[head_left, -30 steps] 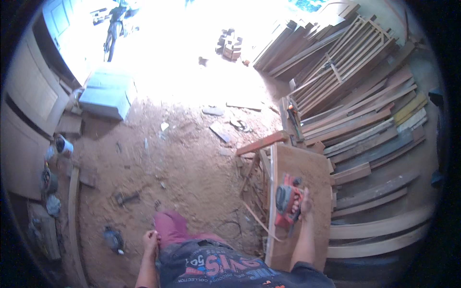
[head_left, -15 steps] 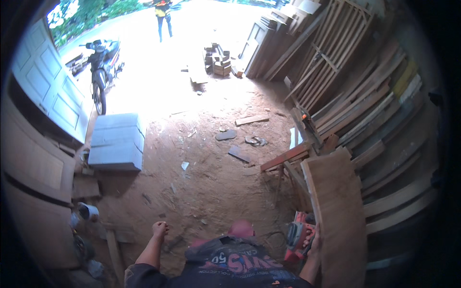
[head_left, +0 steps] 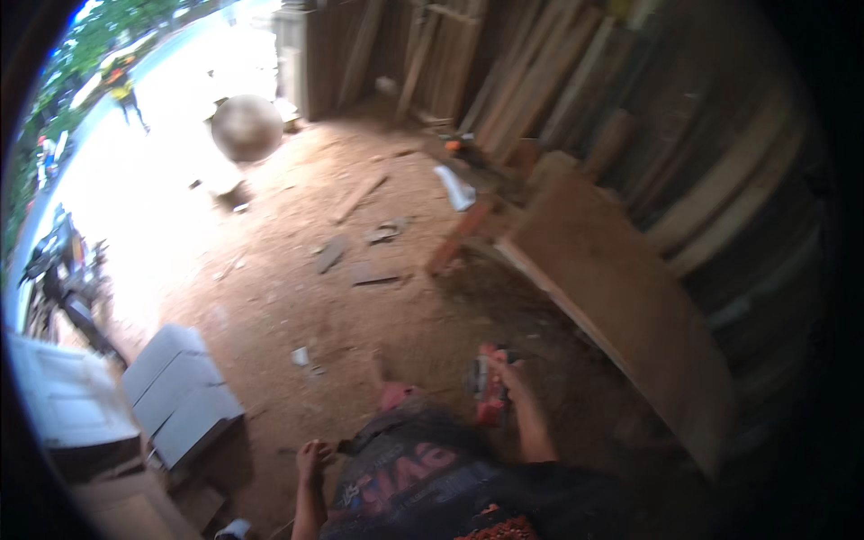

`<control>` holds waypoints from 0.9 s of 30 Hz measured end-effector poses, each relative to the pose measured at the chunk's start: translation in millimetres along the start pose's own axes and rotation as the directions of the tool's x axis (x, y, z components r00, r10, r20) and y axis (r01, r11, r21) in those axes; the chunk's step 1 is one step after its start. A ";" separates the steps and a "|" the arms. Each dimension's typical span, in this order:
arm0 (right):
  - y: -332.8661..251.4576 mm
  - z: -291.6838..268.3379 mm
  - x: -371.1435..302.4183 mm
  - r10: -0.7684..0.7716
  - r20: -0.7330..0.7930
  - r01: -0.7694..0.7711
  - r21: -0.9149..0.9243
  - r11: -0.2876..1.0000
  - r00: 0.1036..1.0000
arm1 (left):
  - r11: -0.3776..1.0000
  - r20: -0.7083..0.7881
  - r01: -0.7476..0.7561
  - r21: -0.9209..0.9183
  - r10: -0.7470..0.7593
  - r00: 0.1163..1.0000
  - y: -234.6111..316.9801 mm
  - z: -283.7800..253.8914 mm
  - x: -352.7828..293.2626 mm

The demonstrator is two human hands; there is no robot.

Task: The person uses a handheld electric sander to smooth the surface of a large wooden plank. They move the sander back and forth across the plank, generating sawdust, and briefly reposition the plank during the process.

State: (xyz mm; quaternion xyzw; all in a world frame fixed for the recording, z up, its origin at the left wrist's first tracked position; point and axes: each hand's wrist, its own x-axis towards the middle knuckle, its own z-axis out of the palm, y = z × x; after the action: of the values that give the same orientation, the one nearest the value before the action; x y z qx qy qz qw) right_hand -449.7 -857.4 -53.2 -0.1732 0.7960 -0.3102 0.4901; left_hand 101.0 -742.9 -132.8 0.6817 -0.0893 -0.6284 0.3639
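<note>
My right hand [head_left: 513,380] grips a red handheld power tool [head_left: 491,396], shaped like a belt sander, in front of my body and over the dirt floor. Its working face is hidden. To the right of the tool, a wide wooden panel [head_left: 621,279] lies slanted on a wooden support [head_left: 461,236], with a gap between it and the tool. Curled into a loose fist, my left hand [head_left: 314,457] is close to the left side of my dark shirt. Nothing shows in its fingers.
Boards [head_left: 540,81] lean along the right wall. A sandal [head_left: 387,231], wood scraps [head_left: 360,198] and chips lie on the floor. At left are a pale block-shaped box [head_left: 184,387], a white door [head_left: 67,391] and a motorbike [head_left: 67,279]. A person [head_left: 123,90] stands far off outside.
My view has swung right. The power tool in my right hand has come away from the panel's edge toward my middle. My left hand has drawn in closer to my body.
</note>
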 end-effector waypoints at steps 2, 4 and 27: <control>0.1 39.2 32.3 0.056 0.141 -0.080 0.170 0.982 0.988 | 1.000 -0.019 0.005 0.020 -0.005 1.000 2.5 -22.1 3.0; -9.6 84.2 66.8 -0.141 0.199 0.074 0.311 0.947 0.970 | 0.986 -0.118 -0.075 0.150 0.093 0.989 11.2 -42.8 8.1; -112.3 287.8 15.0 0.108 -0.404 -0.031 0.193 0.981 0.908 | 0.776 0.410 -0.193 0.600 -0.091 0.908 311.7 -29.2 378.1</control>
State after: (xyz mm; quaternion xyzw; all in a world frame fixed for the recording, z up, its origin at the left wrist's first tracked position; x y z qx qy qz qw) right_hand -204.3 -1043.4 -83.0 -0.0296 0.8553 -0.3938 0.3355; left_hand 306.0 -1174.9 -244.2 0.6106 -0.3881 -0.6823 0.1053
